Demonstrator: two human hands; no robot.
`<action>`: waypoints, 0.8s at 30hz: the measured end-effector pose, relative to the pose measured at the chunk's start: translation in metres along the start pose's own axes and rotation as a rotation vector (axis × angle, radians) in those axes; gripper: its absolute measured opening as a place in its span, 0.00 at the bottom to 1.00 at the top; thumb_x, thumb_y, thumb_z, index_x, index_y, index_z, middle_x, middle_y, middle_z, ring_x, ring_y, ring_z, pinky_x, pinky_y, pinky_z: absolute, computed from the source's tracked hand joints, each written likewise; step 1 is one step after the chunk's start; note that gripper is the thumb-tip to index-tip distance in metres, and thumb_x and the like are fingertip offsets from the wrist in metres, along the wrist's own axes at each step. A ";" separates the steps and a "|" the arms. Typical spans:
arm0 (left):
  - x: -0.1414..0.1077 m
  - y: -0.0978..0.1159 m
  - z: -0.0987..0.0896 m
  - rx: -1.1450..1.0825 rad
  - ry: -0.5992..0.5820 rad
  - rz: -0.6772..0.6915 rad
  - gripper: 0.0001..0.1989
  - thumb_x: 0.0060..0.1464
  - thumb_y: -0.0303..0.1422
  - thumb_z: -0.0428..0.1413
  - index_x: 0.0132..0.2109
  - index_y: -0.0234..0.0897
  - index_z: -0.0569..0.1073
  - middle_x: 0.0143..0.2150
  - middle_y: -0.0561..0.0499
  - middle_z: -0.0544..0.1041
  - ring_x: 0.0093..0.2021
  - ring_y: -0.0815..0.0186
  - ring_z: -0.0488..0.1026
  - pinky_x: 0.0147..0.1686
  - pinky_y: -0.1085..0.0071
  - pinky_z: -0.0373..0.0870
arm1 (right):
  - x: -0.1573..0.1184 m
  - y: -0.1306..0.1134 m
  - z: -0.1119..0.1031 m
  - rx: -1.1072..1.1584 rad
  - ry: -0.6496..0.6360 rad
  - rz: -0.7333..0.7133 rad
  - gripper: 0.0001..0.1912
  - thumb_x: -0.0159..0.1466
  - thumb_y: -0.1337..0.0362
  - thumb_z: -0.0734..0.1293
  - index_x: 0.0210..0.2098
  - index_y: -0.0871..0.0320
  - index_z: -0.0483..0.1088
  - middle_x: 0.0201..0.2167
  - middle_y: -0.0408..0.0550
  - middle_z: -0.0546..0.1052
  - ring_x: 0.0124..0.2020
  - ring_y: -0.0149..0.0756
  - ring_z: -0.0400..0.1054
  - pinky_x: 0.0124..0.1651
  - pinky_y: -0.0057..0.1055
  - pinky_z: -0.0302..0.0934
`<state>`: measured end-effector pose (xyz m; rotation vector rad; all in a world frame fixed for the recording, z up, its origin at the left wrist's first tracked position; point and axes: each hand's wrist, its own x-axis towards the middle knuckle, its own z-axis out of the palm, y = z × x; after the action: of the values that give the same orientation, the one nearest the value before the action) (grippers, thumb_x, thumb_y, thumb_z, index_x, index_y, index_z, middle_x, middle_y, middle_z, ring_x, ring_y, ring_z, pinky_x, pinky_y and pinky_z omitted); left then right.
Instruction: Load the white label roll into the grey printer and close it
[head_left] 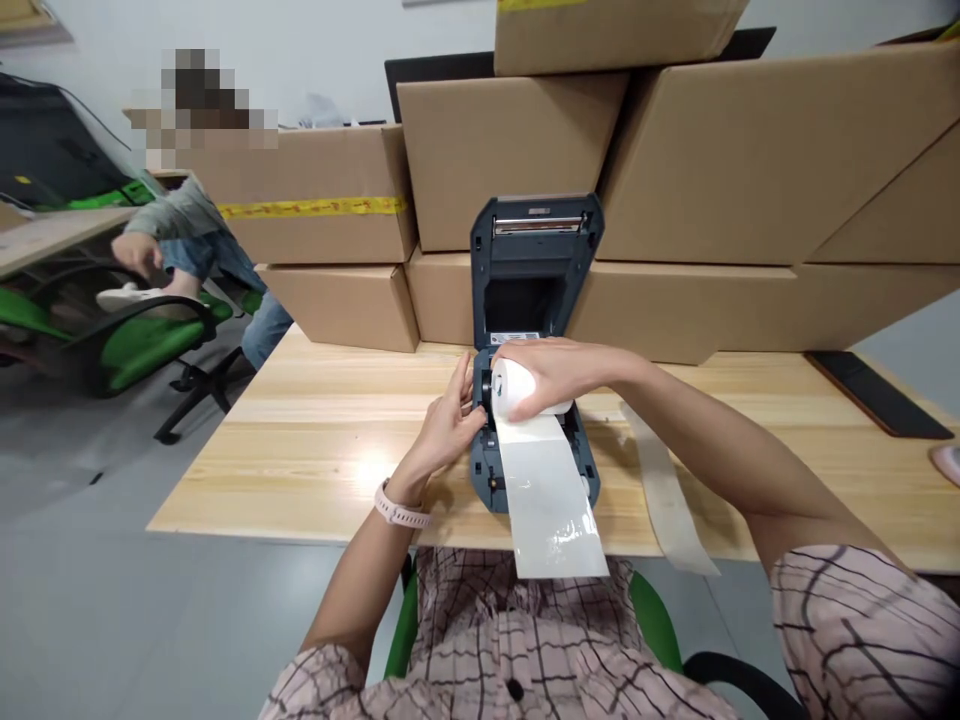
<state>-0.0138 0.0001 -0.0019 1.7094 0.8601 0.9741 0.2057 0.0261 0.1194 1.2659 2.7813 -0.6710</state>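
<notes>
A pale wall (322,55) is rising behind stacked cardboard boxes (510,165), which are lining the back of a wooden table (262,480). Yellow tape (315,208) is crossing one box at the left. Light is glaring off the tabletop in a bright patch (373,470). Gray floor (195,610) is spreading below, and a green chair (154,340) is standing near another desk (64,238), where a dark shape (52,145), possibly a monitor, is showing.
</notes>
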 end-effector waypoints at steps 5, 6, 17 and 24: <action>-0.001 -0.002 0.000 0.019 -0.002 0.002 0.48 0.59 0.29 0.54 0.79 0.45 0.37 0.77 0.39 0.58 0.70 0.52 0.68 0.68 0.51 0.63 | 0.008 0.008 0.012 -0.038 -0.055 0.042 0.34 0.56 0.47 0.74 0.55 0.59 0.68 0.55 0.58 0.75 0.54 0.55 0.71 0.54 0.45 0.64; -0.001 -0.002 0.000 0.024 -0.003 0.006 0.48 0.59 0.29 0.54 0.79 0.46 0.37 0.77 0.40 0.58 0.70 0.53 0.68 0.68 0.52 0.64 | 0.011 0.008 0.015 -0.056 -0.073 0.046 0.35 0.55 0.47 0.75 0.56 0.59 0.68 0.56 0.59 0.75 0.54 0.56 0.71 0.54 0.46 0.64; -0.002 0.003 0.001 0.034 0.003 -0.024 0.47 0.59 0.29 0.53 0.79 0.45 0.39 0.76 0.41 0.59 0.70 0.53 0.67 0.68 0.53 0.63 | -0.011 0.014 0.039 -0.054 0.105 -0.124 0.32 0.70 0.47 0.65 0.64 0.63 0.67 0.60 0.64 0.73 0.61 0.56 0.67 0.61 0.53 0.63; -0.003 0.003 0.001 0.020 -0.006 0.009 0.46 0.60 0.29 0.53 0.79 0.46 0.40 0.76 0.41 0.59 0.70 0.54 0.67 0.69 0.53 0.62 | -0.086 -0.024 0.073 -0.003 0.139 -0.189 0.26 0.77 0.50 0.56 0.69 0.52 0.65 0.72 0.49 0.65 0.74 0.45 0.54 0.73 0.51 0.55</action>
<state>-0.0137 -0.0041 -0.0005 1.7337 0.8616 0.9689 0.2346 -0.0777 0.0782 1.0983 3.0428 -0.6087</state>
